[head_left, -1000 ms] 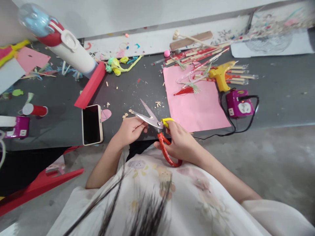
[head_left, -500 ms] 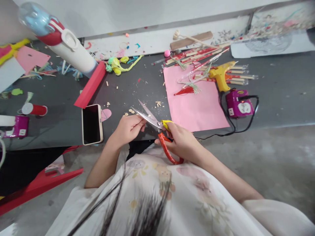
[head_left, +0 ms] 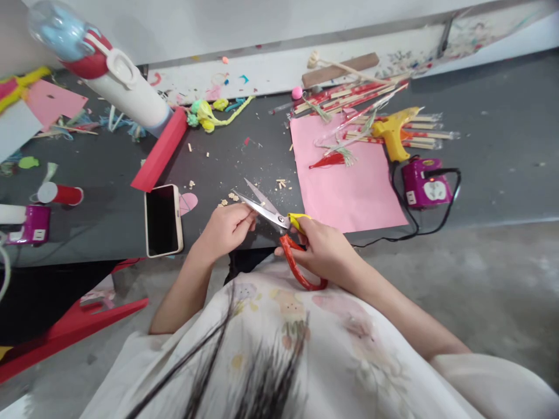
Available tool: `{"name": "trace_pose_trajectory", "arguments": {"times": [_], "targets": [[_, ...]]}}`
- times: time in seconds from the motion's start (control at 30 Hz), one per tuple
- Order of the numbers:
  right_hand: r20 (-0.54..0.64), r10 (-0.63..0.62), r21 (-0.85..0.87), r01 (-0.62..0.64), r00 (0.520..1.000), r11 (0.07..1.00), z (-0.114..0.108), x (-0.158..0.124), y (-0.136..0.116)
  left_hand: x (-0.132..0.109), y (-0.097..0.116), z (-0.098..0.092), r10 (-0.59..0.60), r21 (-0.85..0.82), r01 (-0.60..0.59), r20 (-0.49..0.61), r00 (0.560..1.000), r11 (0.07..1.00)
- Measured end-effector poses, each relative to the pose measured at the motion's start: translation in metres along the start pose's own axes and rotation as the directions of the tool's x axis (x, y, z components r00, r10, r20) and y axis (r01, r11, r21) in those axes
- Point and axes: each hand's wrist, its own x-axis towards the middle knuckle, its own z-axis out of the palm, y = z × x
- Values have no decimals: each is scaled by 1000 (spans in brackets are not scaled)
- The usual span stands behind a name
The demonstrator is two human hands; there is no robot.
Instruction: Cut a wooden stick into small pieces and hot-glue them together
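The right hand is closed around the handles of the scissors, with the yellow handle by the fingers and the red loop hanging below the palm, close to the printed shirt. The scissors are at the near edge of the bench, their 2 blades parted and pointing away to the left. The left hand is beside the blades, its fingers curled and its thumb near the fingertips; whether it pinches something small I cannot tell. Pale crumbs lie scattered on the bench just beyond the blades. Left of the left hand, a phone lies with its dark screen up, a pink oval piece at its edge, and a folded red strip lies beyond it, near a white bottle. To the right of the scissors, a pink sheet lies flat, bearing a red tassel. A yellow glue gun rests near its far right corner, close to a purple box with a black cable.
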Motion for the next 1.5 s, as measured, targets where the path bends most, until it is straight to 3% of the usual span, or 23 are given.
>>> {"name": "trace_pose_trajectory", "arguments": {"times": [0.23, 0.37, 0.53, 0.9, 1.37, 1.5], "targets": [[-31, 5, 35, -4, 999, 999, 3, 0, 2, -3, -2, 16, -10, 125, 37, -212, 977, 991], [-48, -41, 26, 43, 998, 999, 8, -2, 4, -3, -3, 16, 28, 94, -17, -120, 992, 995], [-93, -109, 30, 113, 990, 993, 13, -4, 7, -1, 1, 8, -1, 8, 1, -18, 1000, 1000], [-42, -82, 21, 83, 996, 996, 9, -2, 3, 1, 0, 3, 27, -97, -24, 39, 999, 995], [-50, -61, -66, 58, 997, 996, 6, -1, 0, 3, 2, 6, -15, -112, 22, 62, 998, 993], [-80, -53, -40, 50, 995, 998, 6, -2, 1, 0, 2, 16, -93, -40, 91, -60, 994, 995]]}}
